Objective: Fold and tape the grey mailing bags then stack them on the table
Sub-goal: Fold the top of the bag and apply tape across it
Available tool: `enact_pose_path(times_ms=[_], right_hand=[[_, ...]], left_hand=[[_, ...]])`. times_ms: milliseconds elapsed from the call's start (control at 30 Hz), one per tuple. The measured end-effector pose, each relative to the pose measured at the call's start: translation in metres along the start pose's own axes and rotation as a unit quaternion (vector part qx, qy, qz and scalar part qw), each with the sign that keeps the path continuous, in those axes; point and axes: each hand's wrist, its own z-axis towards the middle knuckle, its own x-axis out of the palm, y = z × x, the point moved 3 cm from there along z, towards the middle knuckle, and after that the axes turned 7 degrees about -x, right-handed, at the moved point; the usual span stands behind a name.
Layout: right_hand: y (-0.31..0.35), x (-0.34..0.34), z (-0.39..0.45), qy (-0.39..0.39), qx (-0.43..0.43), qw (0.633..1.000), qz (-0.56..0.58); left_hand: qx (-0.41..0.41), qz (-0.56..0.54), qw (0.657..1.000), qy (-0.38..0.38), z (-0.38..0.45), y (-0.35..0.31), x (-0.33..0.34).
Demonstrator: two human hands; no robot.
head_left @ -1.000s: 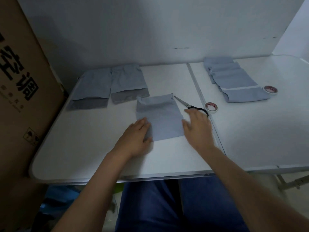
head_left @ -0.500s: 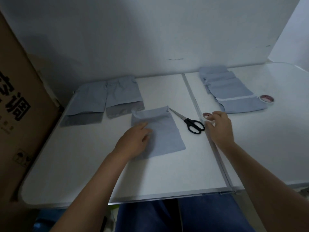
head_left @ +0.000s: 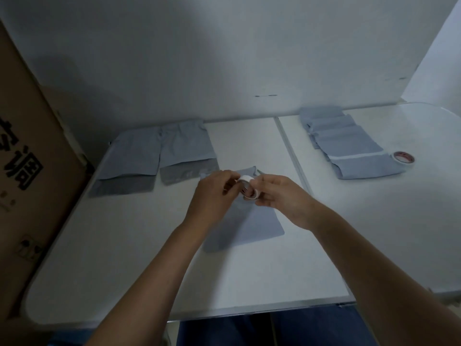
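Note:
A folded grey mailing bag (head_left: 252, 226) lies on the white table (head_left: 124, 245) in front of me. Above it, my right hand (head_left: 279, 198) grips a small roll of white tape (head_left: 248, 188), and my left hand (head_left: 214, 196) pinches the roll's loose end. Two grey bags with open flaps (head_left: 159, 156) lie side by side at the back left. A row of overlapping folded, taped bags (head_left: 349, 148) sits at the back right. The scissors are hidden behind my hands.
A second tape roll (head_left: 403, 157) lies by the right end of the taped row. A big cardboard box (head_left: 27, 158) stands against the table's left edge. A white wall closes the back. A seam (head_left: 291, 151) splits the table into two halves.
My right hand picked up the tape roll from beside the scissors and brought it over the folded bag. My left hand left the bag and rose to meet the roll.

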Motion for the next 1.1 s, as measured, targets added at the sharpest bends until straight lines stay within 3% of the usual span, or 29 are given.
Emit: enact_pose_path(times_ms=[100, 233, 367, 467, 567, 667, 733, 867, 1100], right_hand=[[0.003, 0.015, 0.006, 0.036, 0.016, 0.999, 0.001], [0.004, 0.032, 0.012, 0.052, 0.019, 0.998, -0.002], [0.001, 0.038, 0.016, 0.027, 0.008, 0.999, 0.039], [-0.002, 0.041, 0.017, 0.026, -0.003, 0.999, 0.047], [-0.004, 0.042, 0.017, 0.026, -0.018, 0.999, 0.04], [-0.007, 0.039, 0.015, 0.001, -0.038, 0.999, -0.005], [-0.01, 0.036, 0.015, -0.014, -0.052, 0.998, -0.042], [-0.013, 0.033, 0.014, -0.025, -0.065, 0.994, -0.085], [-0.015, 0.029, 0.013, -0.045, -0.069, 0.986, -0.142]], left_hand=[[-0.088, -0.062, 0.994, 0.009, -0.005, 0.012, -0.007], [-0.212, -0.234, 0.947, 0.062, -0.01, 0.03, -0.007], [-0.287, -0.356, 0.887, 0.07, -0.016, 0.031, -0.009], [-0.304, -0.376, 0.871, 0.092, -0.019, 0.029, -0.009], [-0.294, -0.355, 0.883, 0.091, -0.019, 0.032, -0.009], [-0.235, -0.218, 0.947, -0.012, -0.014, 0.037, -0.018], [-0.173, -0.149, 0.971, -0.068, -0.018, 0.03, -0.027], [-0.024, -0.082, 0.996, -0.028, -0.024, 0.015, -0.03], [-0.007, -0.045, 0.999, -0.022, -0.018, 0.014, -0.03]])
